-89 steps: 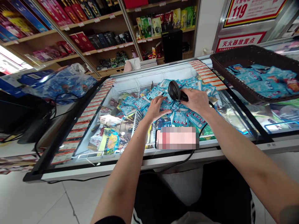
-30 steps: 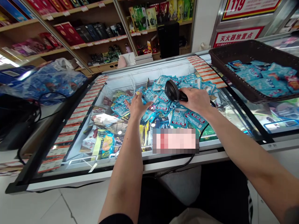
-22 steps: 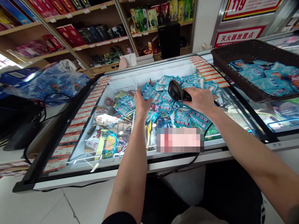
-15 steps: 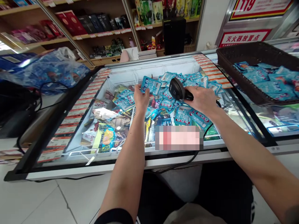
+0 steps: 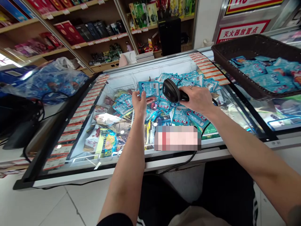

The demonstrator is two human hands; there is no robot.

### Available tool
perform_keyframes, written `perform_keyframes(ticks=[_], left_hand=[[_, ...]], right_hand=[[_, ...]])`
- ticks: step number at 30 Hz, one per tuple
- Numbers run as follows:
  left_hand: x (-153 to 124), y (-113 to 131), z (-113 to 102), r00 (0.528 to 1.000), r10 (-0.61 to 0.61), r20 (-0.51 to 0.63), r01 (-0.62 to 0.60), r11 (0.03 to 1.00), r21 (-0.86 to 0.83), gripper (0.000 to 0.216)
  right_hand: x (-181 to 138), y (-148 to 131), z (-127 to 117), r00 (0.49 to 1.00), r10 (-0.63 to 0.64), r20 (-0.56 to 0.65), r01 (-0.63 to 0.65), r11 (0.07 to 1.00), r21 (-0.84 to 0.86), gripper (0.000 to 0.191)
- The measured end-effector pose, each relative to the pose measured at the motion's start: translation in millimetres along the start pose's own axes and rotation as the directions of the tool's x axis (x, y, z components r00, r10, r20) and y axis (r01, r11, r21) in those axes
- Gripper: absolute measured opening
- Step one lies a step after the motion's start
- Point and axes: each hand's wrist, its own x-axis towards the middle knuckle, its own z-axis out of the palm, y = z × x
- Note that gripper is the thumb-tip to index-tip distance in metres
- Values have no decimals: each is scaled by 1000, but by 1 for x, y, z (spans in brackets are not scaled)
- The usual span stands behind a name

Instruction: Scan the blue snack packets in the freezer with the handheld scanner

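One blue packet (image 5: 149, 88) stands pinched in the fingers of our left hand (image 5: 140, 102), over the heap (image 5: 189, 82) of like packets on the freezer's glass surface (image 5: 237, 116). Our right hand (image 5: 197, 99) grips the black scanner (image 5: 170, 90) just beside it. Shop shelves (image 5: 94, 34) stand behind; a red sign (image 5: 242, 31) reads 灭火器放置点.

— How are the two arms set?
— Both are bare and stretched forward. The left hand (image 5: 140, 101) is bent upright at the wrist with its back to the camera, thumb and fingertips pinched together.
— And the right?
— The right hand (image 5: 197, 99) lies knuckles up with its fingers curled tight in a grip. It points toward the left fingertips, just beside them.
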Motion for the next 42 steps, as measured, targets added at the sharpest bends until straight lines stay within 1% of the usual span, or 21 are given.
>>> perform_keyframes(ticks=[5, 11, 16, 21, 29, 36, 42], left_hand=[[-3, 1, 0, 999, 33, 9, -33, 999, -5, 38], [-7, 3, 2, 996, 84, 24, -85, 995, 54, 36], [-11, 6, 4, 993, 111, 35, -112, 993, 24, 33], [-12, 5, 5, 995, 97, 36, -98, 994, 36, 33], [-12, 3, 5, 996, 86, 36, -88, 994, 69, 32], [-15, 7, 7, 994, 102, 45, -103, 995, 16, 34], [-13, 2, 6, 992, 113, 49, -114, 993, 17, 37]], right_hand=[[-2, -3, 0, 1000, -14, -8, 14, 1000, -3, 39], [-1, -6, -2, 1000, -20, 8, 20, 1000, 3, 40], [-1, -6, -1, 1000, -16, 9, 16, 1000, 1, 41], [-1, -6, -1, 999, -33, 3, 33, 999, 6, 41], [0, -6, -2, 999, -30, 25, 30, 999, -13, 42], [0, -4, 0, 998, -54, 13, 54, 998, -13, 41], [2, -3, 5, 997, -76, -8, 75, 997, -24, 40]])
